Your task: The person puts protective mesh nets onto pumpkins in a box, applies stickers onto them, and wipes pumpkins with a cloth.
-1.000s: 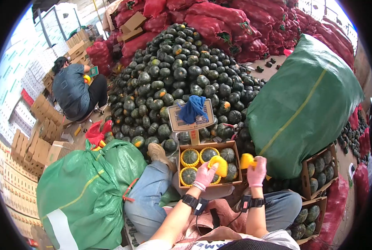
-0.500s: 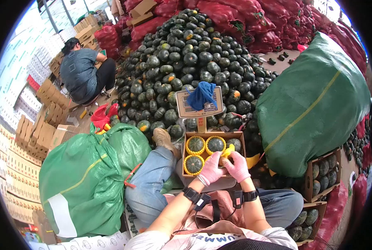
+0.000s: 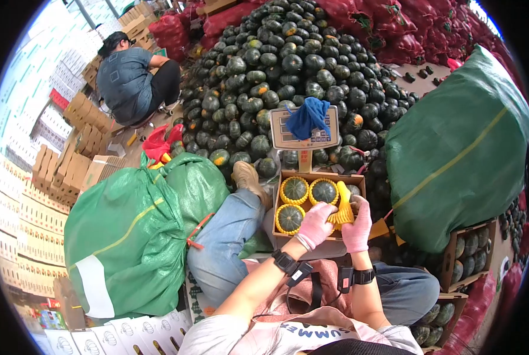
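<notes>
My left hand (image 3: 316, 226), in a pink glove, pinches the lower left side of a yellow foam fruit net (image 3: 343, 204). On the other side of the net, my right hand (image 3: 357, 229) grips it too, gloved in the same pink. The net stands up between them, over the right part of an open cardboard box (image 3: 281, 234). Inside the box, three dark green pumpkins, one of them a front-left pumpkin (image 3: 290, 219), sit in yellow nets. Another pumpkin (image 3: 353, 189) shows partly behind the net; its lower part is hidden.
Behind the box rises a scale display (image 3: 282, 140) with a blue cloth (image 3: 307, 118) over it. Beyond is a large pumpkin heap (image 3: 276, 77). Green sacks (image 3: 122, 236) flank me, and boxed pumpkins (image 3: 471, 251) stand at right. A person (image 3: 128, 83) squats at back left.
The yellow net, bunched between my fingers before, now stands taller and opened out. My hands have moved apart slightly and lower in the box. The whole view has shifted somewhat.
</notes>
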{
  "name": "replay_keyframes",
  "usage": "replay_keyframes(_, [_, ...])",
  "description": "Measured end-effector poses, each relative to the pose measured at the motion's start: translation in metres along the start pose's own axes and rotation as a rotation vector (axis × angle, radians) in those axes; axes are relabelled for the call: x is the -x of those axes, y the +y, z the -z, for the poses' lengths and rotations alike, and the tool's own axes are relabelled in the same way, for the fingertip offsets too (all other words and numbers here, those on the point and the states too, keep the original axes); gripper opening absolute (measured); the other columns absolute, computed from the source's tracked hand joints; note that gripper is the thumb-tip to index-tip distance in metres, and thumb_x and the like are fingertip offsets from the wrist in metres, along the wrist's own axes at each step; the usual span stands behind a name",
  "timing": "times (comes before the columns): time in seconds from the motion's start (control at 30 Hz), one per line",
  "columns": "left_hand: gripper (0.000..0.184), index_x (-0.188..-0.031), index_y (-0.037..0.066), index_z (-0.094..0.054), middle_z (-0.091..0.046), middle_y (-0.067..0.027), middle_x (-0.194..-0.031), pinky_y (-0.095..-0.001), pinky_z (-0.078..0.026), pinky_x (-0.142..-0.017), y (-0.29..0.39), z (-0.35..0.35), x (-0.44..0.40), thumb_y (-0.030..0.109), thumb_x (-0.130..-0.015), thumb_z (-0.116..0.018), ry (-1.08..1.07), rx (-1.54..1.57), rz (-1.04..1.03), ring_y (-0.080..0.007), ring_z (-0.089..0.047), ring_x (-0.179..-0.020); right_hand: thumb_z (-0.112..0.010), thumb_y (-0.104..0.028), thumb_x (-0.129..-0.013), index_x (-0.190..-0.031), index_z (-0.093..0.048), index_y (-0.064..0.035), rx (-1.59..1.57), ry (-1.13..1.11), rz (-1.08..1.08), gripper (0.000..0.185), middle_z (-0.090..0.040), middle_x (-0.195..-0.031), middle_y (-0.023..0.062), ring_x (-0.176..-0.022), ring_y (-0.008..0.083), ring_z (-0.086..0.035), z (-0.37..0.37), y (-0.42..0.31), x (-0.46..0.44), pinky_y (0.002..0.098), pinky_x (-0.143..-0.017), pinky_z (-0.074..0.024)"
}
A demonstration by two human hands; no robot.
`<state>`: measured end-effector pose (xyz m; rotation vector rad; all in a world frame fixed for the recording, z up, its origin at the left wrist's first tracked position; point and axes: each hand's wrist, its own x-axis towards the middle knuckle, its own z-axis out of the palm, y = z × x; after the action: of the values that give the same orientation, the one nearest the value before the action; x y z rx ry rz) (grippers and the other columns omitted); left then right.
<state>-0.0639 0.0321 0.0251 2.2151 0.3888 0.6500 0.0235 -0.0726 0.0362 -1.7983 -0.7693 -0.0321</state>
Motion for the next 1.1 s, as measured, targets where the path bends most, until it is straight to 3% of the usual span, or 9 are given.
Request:
replay_keyframes(0.1, [0.023, -0.110, 0.001, -0.061, -0.065, -0.0065, -0.104, -0.0296, -0.050, -0.084, -0.003, 0.006, 0.004, 0.006, -0.088, -0.057, -0.058, 1.599, 0.692, -0.0178, -0.063, -0.095, -0.051, 0.008, -0.069, -0.095, -0.060, 0.0005, 0.109, -0.128, 0.071, 0.029, -0.061, -0.085, 0.0134, -0.080, 0.0283, -0.060, 0.013, 0.020, -0.003, 0.0333, -0.072, -0.0481])
replay_keyframes(0.13, [0.027, -0.114, -0.002, -0.058, -0.065, -0.0084, -0.105, -0.0287, -0.049, -0.089, -0.002, 0.007, 0.009, 0.011, -0.090, -0.056, -0.049, 1.193, 0.511, -0.0173, -0.062, -0.100, -0.050, 0.007, -0.069, -0.091, -0.061, 0.0009, 0.043, -0.252, -0.031, 0.025, -0.062, -0.079, 0.0107, -0.075, 0.0270, -0.061, 0.020, 0.042, 0.000, 0.0333, -0.068, -0.0484])
replay_keyframes(0.2, [0.032, -0.117, -0.004, -0.055, -0.063, -0.0108, -0.113, -0.0296, -0.048, -0.091, -0.016, 0.017, 0.014, 0.015, -0.092, -0.055, -0.334, 1.363, 0.572, -0.0192, -0.062, -0.102, -0.054, 0.009, -0.072, -0.094, -0.065, 0.0006, -1.047, -0.334, -0.846, 0.026, -0.069, -0.090, 0.0058, -0.082, 0.0217, -0.066, 0.026, 0.055, 0.006, 0.0326, -0.071, -0.0521])
replay_keyframes(0.27, [0.037, -0.120, -0.007, -0.052, -0.061, -0.0111, -0.118, -0.0301, -0.045, -0.095, -0.015, 0.030, 0.018, 0.019, -0.094, -0.054, -0.519, 1.537, 0.498, -0.0179, -0.059, -0.108, -0.057, 0.008, -0.073, -0.100, -0.065, 0.0025, -1.255, -0.337, -0.922, 0.028, -0.068, -0.099, 0.0102, -0.090, 0.0215, -0.066, 0.036, 0.021, 0.005, 0.0333, -0.081, -0.0529])
replay_keyframes(0.43, [0.033, -0.117, -0.003, -0.057, -0.063, -0.0064, -0.111, -0.0283, -0.044, -0.091, -0.015, 0.028, 0.025, 0.018, -0.091, -0.060, -0.397, 1.052, 0.289, -0.0172, -0.059, -0.101, -0.060, 0.007, -0.075, -0.111, -0.059, 0.0004, -1.186, -0.623, -0.830, 0.037, -0.066, -0.104, 0.0084, -0.094, 0.0211, -0.064, 0.027, 0.032, 0.027, 0.0329, -0.082, -0.0522])
replay_keyframes(0.57, [0.024, -0.103, -0.001, -0.064, -0.064, -0.0084, -0.099, -0.0293, -0.047, -0.083, -0.009, 0.018, 0.022, 0.013, -0.084, -0.067, -0.203, 0.588, 0.068, -0.0188, -0.061, -0.094, -0.057, 0.006, -0.080, -0.121, -0.048, -0.0092, -0.904, -0.326, -0.544, 0.044, -0.059, -0.108, 0.0043, -0.097, 0.0160, -0.059, 0.009, 0.039, 0.042, 0.0291, -0.083, -0.0494])
replay_keyframes(0.8, [0.017, -0.082, 0.005, -0.064, -0.056, -0.0051, -0.080, -0.0335, -0.046, -0.074, 0.012, 0.016, 0.008, 0.010, -0.072, -0.077, 0.020, 0.357, -0.262, -0.0232, -0.054, -0.080, -0.058, 0.002, -0.080, -0.113, -0.056, -0.0030, -1.051, -0.261, -0.683, 0.033, -0.059, -0.113, 0.0041, -0.103, 0.0140, -0.057, 0.012, 0.033, 0.045, 0.0275, -0.090, -0.0459])
replay_keyframes(0.97, [0.028, -0.102, 0.000, -0.059, -0.053, -0.0027, -0.105, -0.0275, -0.040, -0.088, -0.005, 0.043, 0.012, 0.022, -0.086, -0.066, -0.815, 0.911, 0.157, -0.0117, -0.049, -0.100, -0.063, -0.003, -0.069, -0.076, -0.055, -0.0006, -0.584, -0.346, -0.309, 0.010, -0.050, -0.077, 0.0044, -0.073, 0.0144, -0.047, 0.025, 0.010, 0.031, 0.0259, -0.069, -0.0380])
replay_keyframes(1.1, [0.030, -0.108, 0.000, -0.056, -0.062, -0.0047, -0.105, -0.0282, -0.041, -0.092, -0.014, 0.076, 0.016, 0.022, -0.089, -0.064, -1.034, 0.829, 0.361, -0.0100, -0.052, -0.104, -0.068, -0.001, -0.061, -0.110, -0.056, 0.0039, -1.365, -0.705, -0.799, 0.051, -0.062, -0.104, 0.0069, -0.100, 0.0203, -0.059, 0.047, 0.026, 0.059, 0.0306, -0.091, -0.0445])
